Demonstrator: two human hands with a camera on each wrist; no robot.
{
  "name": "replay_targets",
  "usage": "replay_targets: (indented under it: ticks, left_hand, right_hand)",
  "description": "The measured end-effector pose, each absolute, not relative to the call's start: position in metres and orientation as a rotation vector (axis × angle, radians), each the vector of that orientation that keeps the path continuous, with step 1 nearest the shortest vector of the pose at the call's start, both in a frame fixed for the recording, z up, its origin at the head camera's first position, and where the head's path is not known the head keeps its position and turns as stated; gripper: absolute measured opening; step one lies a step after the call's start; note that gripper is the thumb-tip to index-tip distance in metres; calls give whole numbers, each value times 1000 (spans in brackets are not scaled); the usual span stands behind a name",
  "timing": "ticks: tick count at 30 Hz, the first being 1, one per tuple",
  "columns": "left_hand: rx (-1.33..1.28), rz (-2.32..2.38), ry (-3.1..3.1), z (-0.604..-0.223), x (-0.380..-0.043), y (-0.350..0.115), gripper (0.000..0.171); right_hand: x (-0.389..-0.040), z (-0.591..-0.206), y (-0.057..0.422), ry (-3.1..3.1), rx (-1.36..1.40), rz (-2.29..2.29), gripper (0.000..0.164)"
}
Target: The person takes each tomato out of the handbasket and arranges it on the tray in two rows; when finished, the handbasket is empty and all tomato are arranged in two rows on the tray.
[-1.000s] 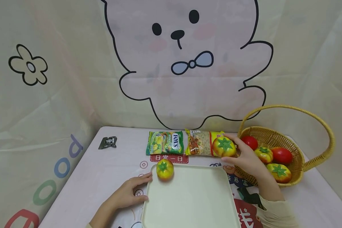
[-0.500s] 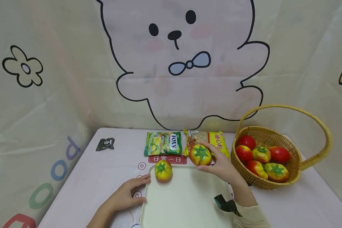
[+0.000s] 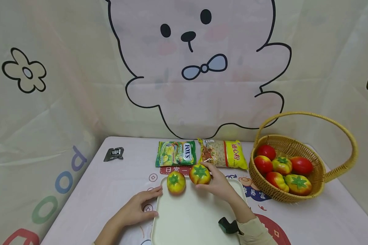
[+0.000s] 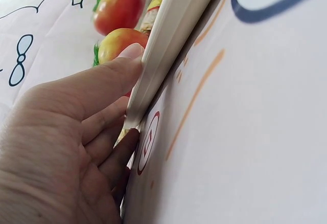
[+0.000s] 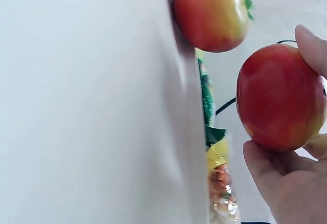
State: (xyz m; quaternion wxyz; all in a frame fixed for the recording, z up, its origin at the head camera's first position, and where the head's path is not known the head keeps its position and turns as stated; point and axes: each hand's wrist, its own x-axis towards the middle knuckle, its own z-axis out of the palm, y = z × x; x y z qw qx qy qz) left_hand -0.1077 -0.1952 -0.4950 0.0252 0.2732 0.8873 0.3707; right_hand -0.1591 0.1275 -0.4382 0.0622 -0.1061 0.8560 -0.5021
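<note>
– how does the tray (image 3: 187, 214) look?
– smooth plastic, mostly matt.
– the held fruit (image 3: 199, 174)?
– glossy, plastic-looking.
– right of the tray?
– a basket (image 3: 289, 145), rough woven wicker.
– behind the tray?
– a green packet (image 3: 175, 153), shiny film, on a cloth-like tabletop (image 3: 319, 219).

The right hand (image 3: 220, 186), which a second earlier gripped a red-and-yellow fruit (image 3: 200, 174) by the basket (image 3: 273, 191), had travelled leftward and a little nearer the person. The fruit had moved from in front of the yellow bag (image 3: 216, 153) to the far edge of the tray (image 3: 187, 217), just beside the other fruit (image 3: 176, 183). The bag, earlier partly covered, showed nearly whole, while the held fruit hid the right end of the red printed label (image 3: 174, 170). Two fruits in the basket, a red one (image 3: 263, 165) and a red-yellow one (image 3: 277, 182), had come out from behind the hand. The sleeve (image 3: 254, 233) and its dark strap (image 3: 228, 225) had shifted left, the strap ending over the tray.
</note>
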Motion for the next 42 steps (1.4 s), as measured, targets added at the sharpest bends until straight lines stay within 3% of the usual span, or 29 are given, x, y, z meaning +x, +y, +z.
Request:
replay_targets:
  ticks: [15,29,42]
  left_hand:
    - [825,1132,2743,-495,-108,-194,62]
    - [802,1127,2746,-496,-107,-194,62]
    - [828,1134,2738,-496,-109,-195,62]
  right_hand:
    - [-161,-458,127,2518,-369,-1363,79]
    - [-163,-463,128,2498,-440,-1281,93]
    - [-160,-442,137,2550,-487,-1225,96]
